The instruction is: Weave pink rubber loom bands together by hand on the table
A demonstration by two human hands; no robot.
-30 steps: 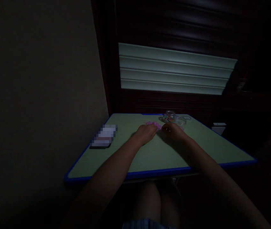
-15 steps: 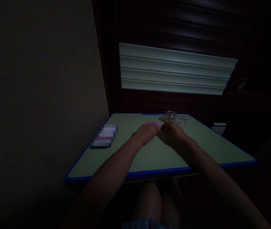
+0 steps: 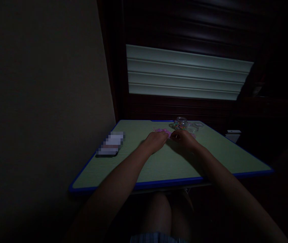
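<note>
Both hands are close together over the far middle of the table [image 3: 144, 168]. My left hand [image 3: 156, 139] is closed, its fingertips at a cluster of small pink-purple pieces [image 3: 162, 130]; what it grips is hidden. Beside it on the right, my right hand [image 3: 185, 138] is closed in a pinch with the fingers curled. Whatever lies between those fingertips is too small and dark to name. Just beyond the right hand stands a clear jar [image 3: 181, 124] of small multicoloured rings. A second clear container [image 3: 192, 128] with pink at its base is partly hidden behind that hand.
A clear round lid [image 3: 199, 125] lies near the table's far right corner. At the left edge rests a pixelated flat object [image 3: 111, 144]. A wall [image 3: 45, 84] rises on the left, and a dark slatted panel with a pale section [image 3: 184, 74] stands behind the table.
Almost nothing differs. Both hands stay in place over the table, with only a very slight shift of the right fingers.
</note>
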